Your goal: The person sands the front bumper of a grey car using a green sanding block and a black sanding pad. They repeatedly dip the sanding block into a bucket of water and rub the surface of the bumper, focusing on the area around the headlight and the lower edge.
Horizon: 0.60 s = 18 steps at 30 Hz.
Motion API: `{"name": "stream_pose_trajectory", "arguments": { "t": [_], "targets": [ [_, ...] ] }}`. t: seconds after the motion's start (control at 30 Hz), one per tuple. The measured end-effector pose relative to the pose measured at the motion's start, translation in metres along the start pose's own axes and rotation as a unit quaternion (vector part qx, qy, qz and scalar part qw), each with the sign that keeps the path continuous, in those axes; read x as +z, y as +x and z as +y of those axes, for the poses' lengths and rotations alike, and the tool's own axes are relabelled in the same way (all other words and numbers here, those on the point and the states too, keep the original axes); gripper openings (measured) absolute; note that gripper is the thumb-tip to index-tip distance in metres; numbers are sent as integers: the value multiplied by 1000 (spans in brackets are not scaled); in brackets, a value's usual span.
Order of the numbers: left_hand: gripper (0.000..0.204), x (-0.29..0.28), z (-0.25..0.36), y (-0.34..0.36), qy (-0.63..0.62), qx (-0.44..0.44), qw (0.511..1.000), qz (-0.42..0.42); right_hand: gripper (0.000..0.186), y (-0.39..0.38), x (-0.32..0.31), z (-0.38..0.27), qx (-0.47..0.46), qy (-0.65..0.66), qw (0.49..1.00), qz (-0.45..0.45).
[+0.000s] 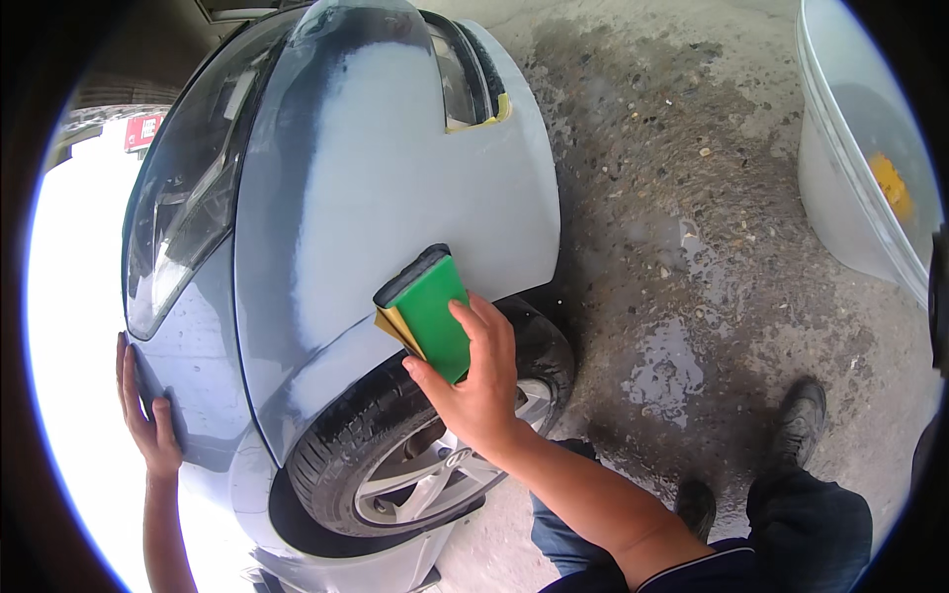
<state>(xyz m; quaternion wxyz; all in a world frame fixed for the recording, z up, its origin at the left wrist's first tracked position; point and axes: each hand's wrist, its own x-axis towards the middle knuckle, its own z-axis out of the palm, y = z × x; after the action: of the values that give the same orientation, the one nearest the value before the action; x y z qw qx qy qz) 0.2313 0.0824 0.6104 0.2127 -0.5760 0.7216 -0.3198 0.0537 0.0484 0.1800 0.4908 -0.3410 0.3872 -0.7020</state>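
My right hand (465, 381) grips a green sanding block (430, 311) with a dark edge and a folded yellow sheet along its side. The block is at the pale grey car panel (415, 208), just above the wheel arch; whether it touches cannot be told. The panel has a whitish patch bordered by darker grey, and yellow tape (479, 125) edges a glass piece at its top. My left hand (148, 415) lies with fingers stretched out on the bodywork at the left, below the long dark glass (183, 217). The wheel (435, 460) sits beneath my right hand.
A white bucket (830, 227) with a yellow sponge (890, 185) inside stands at the right. The gritty concrete floor (662, 148) has wet patches. My shoes (803, 420) and legs show at the lower right. A bright area fills the far left.
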Motion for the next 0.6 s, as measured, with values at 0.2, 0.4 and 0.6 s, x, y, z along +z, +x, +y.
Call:
{"name": "stream_pose_trajectory", "arguments": {
  "t": [0.2, 0.4, 0.6],
  "targets": [
    [73, 1, 0, -1, -1, -1, 1000, 4, 58, 28, -24, 76, 191, 38, 976, 102],
    [73, 0, 8, 3, 2, 0, 1000, 3, 73, -6, -7, 13, 41, 8, 999, 11],
    [74, -2, 13, 7, 9, 10, 1000, 11, 61, 27, -37, 117, 219, 20, 969, 110]
  ]
}}
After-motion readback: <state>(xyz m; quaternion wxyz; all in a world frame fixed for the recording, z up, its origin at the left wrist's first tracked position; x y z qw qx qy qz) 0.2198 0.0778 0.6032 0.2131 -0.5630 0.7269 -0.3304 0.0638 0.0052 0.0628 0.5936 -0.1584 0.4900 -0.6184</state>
